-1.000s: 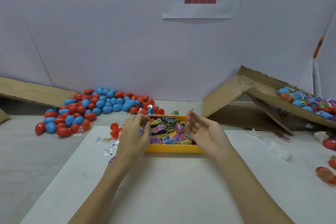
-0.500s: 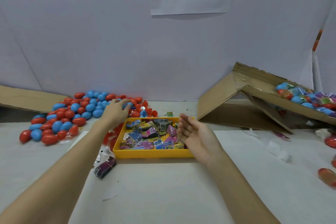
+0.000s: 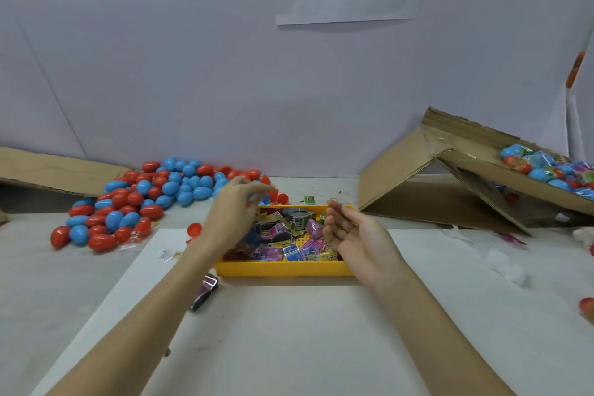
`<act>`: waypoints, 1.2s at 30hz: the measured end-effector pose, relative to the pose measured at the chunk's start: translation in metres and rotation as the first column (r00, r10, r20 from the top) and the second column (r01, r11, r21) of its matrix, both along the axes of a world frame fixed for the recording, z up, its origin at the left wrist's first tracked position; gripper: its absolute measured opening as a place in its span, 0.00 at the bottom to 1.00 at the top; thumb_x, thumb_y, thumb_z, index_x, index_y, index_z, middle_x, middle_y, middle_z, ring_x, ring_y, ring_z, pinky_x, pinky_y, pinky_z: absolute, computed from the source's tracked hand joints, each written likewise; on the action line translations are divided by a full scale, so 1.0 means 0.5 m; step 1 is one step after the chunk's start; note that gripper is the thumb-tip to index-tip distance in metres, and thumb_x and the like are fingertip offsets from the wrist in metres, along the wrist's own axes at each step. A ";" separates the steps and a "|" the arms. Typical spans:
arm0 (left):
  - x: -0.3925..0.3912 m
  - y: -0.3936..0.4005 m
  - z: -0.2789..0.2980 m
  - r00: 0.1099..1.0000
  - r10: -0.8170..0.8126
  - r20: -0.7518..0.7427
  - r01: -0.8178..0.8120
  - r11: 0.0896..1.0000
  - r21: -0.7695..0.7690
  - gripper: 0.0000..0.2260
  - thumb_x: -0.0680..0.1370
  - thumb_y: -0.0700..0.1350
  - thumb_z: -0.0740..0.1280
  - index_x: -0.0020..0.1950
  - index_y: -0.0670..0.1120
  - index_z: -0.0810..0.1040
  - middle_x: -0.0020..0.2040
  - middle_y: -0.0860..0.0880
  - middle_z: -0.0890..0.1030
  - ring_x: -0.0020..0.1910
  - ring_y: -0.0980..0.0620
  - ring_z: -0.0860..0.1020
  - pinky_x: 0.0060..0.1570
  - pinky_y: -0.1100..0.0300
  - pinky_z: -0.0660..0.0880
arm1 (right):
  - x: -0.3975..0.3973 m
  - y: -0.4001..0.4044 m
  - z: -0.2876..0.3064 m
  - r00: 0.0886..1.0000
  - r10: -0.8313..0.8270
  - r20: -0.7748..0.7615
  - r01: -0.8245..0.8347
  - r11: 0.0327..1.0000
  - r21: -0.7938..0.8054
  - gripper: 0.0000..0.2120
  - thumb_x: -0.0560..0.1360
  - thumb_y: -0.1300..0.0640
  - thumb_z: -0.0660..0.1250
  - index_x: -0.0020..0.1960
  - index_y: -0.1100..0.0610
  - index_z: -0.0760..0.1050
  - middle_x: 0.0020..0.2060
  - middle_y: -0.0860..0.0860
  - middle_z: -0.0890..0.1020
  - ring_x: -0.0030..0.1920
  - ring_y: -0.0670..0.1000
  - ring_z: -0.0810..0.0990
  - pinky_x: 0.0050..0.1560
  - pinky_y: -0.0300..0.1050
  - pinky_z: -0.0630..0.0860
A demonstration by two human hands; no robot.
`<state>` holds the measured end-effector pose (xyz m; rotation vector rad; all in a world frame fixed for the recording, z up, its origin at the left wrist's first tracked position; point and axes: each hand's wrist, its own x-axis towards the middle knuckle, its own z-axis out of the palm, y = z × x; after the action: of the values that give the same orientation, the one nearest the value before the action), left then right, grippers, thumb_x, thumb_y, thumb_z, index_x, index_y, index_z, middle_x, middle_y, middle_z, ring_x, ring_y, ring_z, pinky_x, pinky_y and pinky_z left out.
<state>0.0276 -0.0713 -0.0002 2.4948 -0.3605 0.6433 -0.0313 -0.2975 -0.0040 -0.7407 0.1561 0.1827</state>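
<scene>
Our left hand [image 3: 236, 207] pinches a blue egg [image 3: 256, 198] over the far-left corner of the yellow tray [image 3: 283, 268]; right hand [image 3: 356, 238] spread, palm up.

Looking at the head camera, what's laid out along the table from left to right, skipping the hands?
Flat cardboard sheet → pile of red and blue eggs → yellow tray of packets → tilted cardboard box → wrapped eggs at its right end.

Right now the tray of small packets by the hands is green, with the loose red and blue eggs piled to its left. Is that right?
Not quite: the head view shows the tray is yellow, not green. It does hold small packets, by the left hand and right hand, with the loose red and blue eggs piled to its left.
</scene>
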 end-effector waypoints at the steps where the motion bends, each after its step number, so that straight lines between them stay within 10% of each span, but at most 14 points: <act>1: -0.029 -0.020 0.001 0.997 -0.073 -0.025 0.072 0.996 -0.051 0.16 0.83 0.41 0.66 0.70 0.54 0.78 0.53 0.51 0.77 0.48 0.57 0.74 0.46 0.67 0.70 | -0.001 0.000 0.000 1.000 0.001 -0.002 -0.001 1.000 0.000 0.11 0.84 0.62 0.60 0.56 0.65 0.81 0.38 0.55 0.84 0.38 0.49 0.81 0.36 0.42 0.81; 5: -0.130 -0.084 -0.019 0.972 -0.204 -0.119 0.148 0.918 -0.369 0.22 0.78 0.42 0.73 0.67 0.55 0.67 0.52 0.57 0.81 0.50 0.61 0.80 0.48 0.70 0.78 | -0.003 -0.001 -0.001 1.000 -0.003 0.014 0.003 1.000 -0.020 0.12 0.85 0.62 0.59 0.56 0.64 0.81 0.37 0.54 0.84 0.38 0.49 0.81 0.39 0.42 0.80; 9: -0.173 -0.098 -0.030 0.975 -0.223 0.015 0.216 0.923 -0.319 0.16 0.74 0.40 0.78 0.58 0.49 0.77 0.52 0.56 0.82 0.52 0.60 0.80 0.52 0.69 0.77 | -0.012 0.009 -0.006 0.987 -0.017 0.160 0.060 0.962 -0.265 0.12 0.85 0.62 0.59 0.56 0.64 0.81 0.43 0.57 0.85 0.43 0.49 0.85 0.46 0.41 0.82; 13: -0.180 -0.093 -0.020 0.970 -0.223 0.099 0.243 0.928 -0.281 0.15 0.75 0.38 0.76 0.60 0.45 0.81 0.56 0.52 0.79 0.53 0.57 0.79 0.54 0.69 0.77 | -0.039 0.033 -0.005 0.910 0.112 0.398 0.230 0.663 -0.712 0.09 0.83 0.61 0.65 0.57 0.58 0.83 0.48 0.50 0.87 0.48 0.44 0.85 0.49 0.39 0.81; 17: -0.178 -0.083 -0.023 0.969 -0.231 0.088 0.247 0.895 -0.371 0.18 0.74 0.38 0.77 0.62 0.43 0.78 0.55 0.52 0.81 0.54 0.57 0.81 0.54 0.65 0.79 | -0.054 0.049 -0.007 0.867 0.148 0.476 0.326 0.554 -0.766 0.08 0.80 0.63 0.69 0.58 0.58 0.82 0.50 0.50 0.86 0.51 0.46 0.85 0.54 0.38 0.81; 36: -0.180 -0.087 -0.011 0.926 -0.374 -0.059 0.230 0.677 -0.699 0.11 0.82 0.42 0.69 0.64 0.47 0.80 0.56 0.54 0.84 0.56 0.56 0.83 0.54 0.62 0.80 | -0.044 0.057 -0.016 0.899 0.191 0.395 0.180 0.662 -0.728 0.09 0.87 0.57 0.57 0.62 0.57 0.73 0.43 0.56 0.88 0.37 0.57 0.87 0.34 0.41 0.80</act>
<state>-0.0624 -0.1147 -0.0059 1.7043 -0.3688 0.2980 -0.0531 -0.2691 -0.0121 -1.6123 -0.2367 -0.0696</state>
